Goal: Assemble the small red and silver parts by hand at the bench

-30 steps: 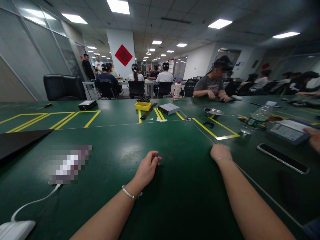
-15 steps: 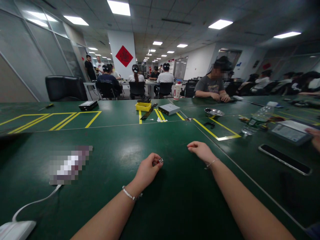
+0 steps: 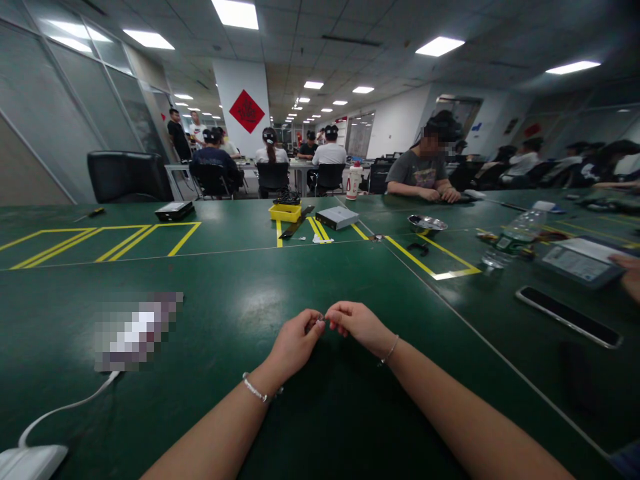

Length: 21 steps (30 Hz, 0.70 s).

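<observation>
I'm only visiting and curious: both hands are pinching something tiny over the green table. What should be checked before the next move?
1. Small shiny part pinched in the left hand grip: ok.
2. Right hand fingertips at the part: ok.
3. Right hand actually holding it: cannot tell.
4. What the part is: cannot tell, too small.
5. Phone lies well apart, to the right: ok.
6. White cable lies apart from the left forearm: ok.

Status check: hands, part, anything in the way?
Left hand pinching small metal part. Right hand fingertips at the same part, grip unclear. Nothing between the hands; phone lies well off right.
</observation>
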{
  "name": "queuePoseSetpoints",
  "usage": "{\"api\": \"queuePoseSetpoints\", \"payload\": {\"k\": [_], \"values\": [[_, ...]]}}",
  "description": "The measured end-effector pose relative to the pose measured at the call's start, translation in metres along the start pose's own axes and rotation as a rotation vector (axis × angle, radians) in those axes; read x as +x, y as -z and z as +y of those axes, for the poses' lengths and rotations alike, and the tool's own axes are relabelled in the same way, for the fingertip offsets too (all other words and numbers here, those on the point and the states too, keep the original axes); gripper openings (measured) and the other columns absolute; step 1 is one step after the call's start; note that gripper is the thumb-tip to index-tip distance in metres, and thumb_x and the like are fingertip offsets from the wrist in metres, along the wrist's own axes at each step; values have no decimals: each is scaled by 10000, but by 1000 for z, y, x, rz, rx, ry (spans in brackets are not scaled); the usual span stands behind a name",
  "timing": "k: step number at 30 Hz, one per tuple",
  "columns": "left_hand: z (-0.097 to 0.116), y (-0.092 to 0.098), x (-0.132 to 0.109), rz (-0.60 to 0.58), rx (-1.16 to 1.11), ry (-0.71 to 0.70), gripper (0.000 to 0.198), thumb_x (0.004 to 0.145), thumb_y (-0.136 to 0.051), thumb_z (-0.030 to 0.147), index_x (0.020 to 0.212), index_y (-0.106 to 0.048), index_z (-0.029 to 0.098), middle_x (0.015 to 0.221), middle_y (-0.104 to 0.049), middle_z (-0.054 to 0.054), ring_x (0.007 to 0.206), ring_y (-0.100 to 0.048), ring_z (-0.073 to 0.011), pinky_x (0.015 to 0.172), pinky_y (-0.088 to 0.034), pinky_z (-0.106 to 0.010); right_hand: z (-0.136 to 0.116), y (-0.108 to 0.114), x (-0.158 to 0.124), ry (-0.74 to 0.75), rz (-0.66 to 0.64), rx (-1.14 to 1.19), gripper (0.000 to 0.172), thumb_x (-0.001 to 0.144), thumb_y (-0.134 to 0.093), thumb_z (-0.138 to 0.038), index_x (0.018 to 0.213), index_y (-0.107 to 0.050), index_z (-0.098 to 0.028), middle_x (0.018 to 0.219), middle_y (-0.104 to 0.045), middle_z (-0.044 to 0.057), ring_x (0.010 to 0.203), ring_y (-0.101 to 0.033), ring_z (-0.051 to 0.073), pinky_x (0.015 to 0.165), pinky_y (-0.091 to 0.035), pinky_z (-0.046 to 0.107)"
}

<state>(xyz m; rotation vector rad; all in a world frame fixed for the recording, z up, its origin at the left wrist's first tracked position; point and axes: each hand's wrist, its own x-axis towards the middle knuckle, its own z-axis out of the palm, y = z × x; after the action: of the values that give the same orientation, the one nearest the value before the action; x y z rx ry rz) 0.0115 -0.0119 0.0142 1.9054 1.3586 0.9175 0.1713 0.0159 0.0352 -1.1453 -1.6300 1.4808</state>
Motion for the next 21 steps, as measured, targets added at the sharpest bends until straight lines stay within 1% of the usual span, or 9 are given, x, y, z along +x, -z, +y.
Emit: {"api": "queuePoseSetpoints", "payload": {"k": [4,8,11,14,16,19,21], "values": [[1,0,0,36,21,1,163,746,-436,299,815,-542,197,692,-557,23,613,-500,-114,571,-382,-224,2,-1,1,6,69,102,226,657,-572,-369,720,-531,-157,598,-531,-29,490,-443,62,484,-347,208],[1,0,1,46,17,4,119,718,-467,268,777,-544,199,718,-568,22,629,-512,-113,596,-390,-228,6,1,3,1,99,244,206,569,-658,-281,676,-540,-150,598,-521,-33,542,-465,70,542,-373,222],[0,0,1,61,12,5,108,710,-482,272,763,-540,198,713,-565,25,638,-516,-113,596,-389,-226,9,2,4,-35,104,336,202,534,-680,-231,673,-564,-142,617,-532,-25,569,-478,73,598,-389,242],[0,0,1,69,19,19,136,722,-473,305,764,-539,193,675,-551,30,612,-504,-111,570,-380,-220,9,1,3,-91,69,404,213,527,-686,-223,695,-586,-138,660,-553,-7,609,-503,82,665,-402,266],[1,0,1,64,25,21,176,746,-439,329,771,-543,190,643,-540,32,590,-493,-109,551,-371,-216,7,0,2,-109,58,422,237,522,-690,-218,723,-590,-141,692,-563,0,631,-514,85,676,-406,268],[3,1,0,31,31,-2,266,787,-366,363,743,-557,184,614,-543,28,567,-491,-108,540,-362,-215,4,-1,1,-115,75,419,274,519,-696,-218,758,-578,-155,705,-569,-3,617,-514,84,624,-410,253],[4,2,0,11,44,-13,322,805,-327,379,704,-563,185,602,-552,24,559,-498,-111,542,-361,-218,4,-1,1,-109,83,406,264,524,-696,-233,744,-574,-153,686,-571,-4,589,-506,79,588,-404,243]]}}
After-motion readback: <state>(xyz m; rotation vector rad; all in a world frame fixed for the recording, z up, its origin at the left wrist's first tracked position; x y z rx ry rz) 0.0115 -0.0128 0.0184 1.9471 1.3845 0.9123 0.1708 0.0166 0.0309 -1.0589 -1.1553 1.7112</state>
